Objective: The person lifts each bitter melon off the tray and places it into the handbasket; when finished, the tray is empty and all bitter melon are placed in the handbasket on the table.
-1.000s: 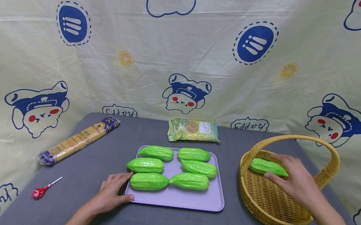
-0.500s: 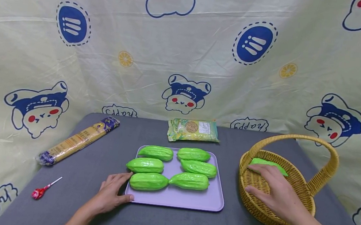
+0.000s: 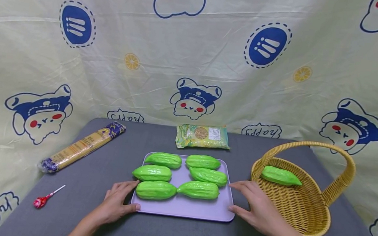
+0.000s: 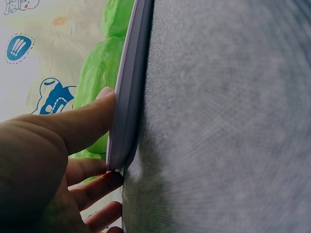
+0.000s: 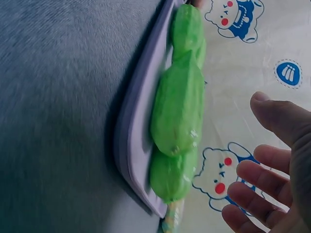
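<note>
Lavender tray (image 3: pixel 196 210) at lower centre of the frame, six green gourds (image 3: pixel 156 190) on it, left hand (image 3: pixel 116 202) pinching its left edge, right hand (image 3: pixel 258 208) near its right edge with fingers loosely spread, wicker basket (image 3: pixel 303 211) at lower right, seventh gourd (image 3: pixel 280 175) inside.

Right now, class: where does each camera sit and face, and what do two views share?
Head: on the head, facing forward and down at tray and basket; left hand and right hand show.
Left wrist: worn there, facing the tray's left corner; left hand shows.
Right wrist: worn there, facing the tray's right corner; right hand shows.
Both wrist views share tray, green vegetables, backdrop.
</note>
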Motion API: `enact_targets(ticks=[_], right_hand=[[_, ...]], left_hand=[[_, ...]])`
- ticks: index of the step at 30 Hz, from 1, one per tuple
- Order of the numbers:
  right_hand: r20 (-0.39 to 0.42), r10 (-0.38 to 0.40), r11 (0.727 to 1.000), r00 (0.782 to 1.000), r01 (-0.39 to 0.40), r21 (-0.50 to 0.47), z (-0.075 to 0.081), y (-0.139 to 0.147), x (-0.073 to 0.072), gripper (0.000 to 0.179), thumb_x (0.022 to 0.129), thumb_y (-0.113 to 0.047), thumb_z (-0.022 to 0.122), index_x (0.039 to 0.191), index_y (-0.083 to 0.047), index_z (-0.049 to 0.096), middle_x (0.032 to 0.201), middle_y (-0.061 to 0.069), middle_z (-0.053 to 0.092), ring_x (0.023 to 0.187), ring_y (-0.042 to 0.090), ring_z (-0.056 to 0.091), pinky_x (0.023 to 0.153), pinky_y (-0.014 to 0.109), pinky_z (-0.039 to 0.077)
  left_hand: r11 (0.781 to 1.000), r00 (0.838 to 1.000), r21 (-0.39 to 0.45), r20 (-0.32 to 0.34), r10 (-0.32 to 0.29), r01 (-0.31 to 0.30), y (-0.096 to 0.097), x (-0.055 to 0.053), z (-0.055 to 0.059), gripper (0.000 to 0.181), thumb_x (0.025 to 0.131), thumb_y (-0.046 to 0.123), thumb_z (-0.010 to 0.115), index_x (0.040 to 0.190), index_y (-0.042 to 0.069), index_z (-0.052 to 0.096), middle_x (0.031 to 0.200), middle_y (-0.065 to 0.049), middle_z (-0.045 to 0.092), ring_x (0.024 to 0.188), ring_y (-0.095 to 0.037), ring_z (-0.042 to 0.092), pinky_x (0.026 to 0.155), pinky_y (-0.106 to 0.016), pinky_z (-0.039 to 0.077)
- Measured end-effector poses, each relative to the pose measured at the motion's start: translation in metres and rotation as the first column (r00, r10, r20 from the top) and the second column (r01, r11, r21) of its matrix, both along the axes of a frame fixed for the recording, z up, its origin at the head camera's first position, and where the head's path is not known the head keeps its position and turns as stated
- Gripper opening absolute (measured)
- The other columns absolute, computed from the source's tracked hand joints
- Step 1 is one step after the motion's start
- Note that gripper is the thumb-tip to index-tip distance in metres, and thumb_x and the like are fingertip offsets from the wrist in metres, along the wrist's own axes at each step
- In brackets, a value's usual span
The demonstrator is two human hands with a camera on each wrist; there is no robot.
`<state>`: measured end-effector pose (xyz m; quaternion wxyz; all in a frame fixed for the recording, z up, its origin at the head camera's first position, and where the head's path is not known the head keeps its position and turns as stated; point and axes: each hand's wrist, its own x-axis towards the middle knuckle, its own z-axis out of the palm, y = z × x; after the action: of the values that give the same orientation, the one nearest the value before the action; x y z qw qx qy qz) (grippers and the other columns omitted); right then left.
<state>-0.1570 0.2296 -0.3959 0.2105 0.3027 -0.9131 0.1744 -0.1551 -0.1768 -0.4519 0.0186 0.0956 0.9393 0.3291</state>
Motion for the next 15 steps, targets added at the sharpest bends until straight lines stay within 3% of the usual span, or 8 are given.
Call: enact_targets(ticks=[7, 15], right_hand=[[0.063, 0.017, 1.000, 0.998, -0.017, 0.001, -0.013, -0.021, -0.009, 0.051, 0.072, -0.033, 0.080, 0.116, -0.014, 0.063, 0.112, -0.004, 0.063, 0.104, 0.012, 0.055, 0.081, 0.036, 0.050], [0.022, 0.044, 0.999, 0.999, -0.044, -0.025, -0.024, -0.038, -0.020, 0.050, 0.072, -0.033, 0.079, 0.115, -0.011, 0.063, 0.111, -0.003, 0.063, 0.099, 0.011, 0.052, 0.079, 0.031, 0.047]], left_hand=[[1.000, 1.000, 0.007, -0.009, 0.001, -0.001, 0.000, 0.000, 0.000, 0.072, 0.076, 0.035, 0.075, 0.138, 0.009, 0.047, 0.138, -0.015, 0.049, 0.126, -0.036, 0.038, 0.098, -0.057, 0.027], [1.000, 0.999, 0.005, -0.051, -0.004, 0.004, 0.000, 0.000, -0.003, 0.072, 0.075, 0.034, 0.076, 0.137, 0.008, 0.048, 0.136, -0.014, 0.051, 0.124, -0.034, 0.040, 0.096, -0.054, 0.028]])
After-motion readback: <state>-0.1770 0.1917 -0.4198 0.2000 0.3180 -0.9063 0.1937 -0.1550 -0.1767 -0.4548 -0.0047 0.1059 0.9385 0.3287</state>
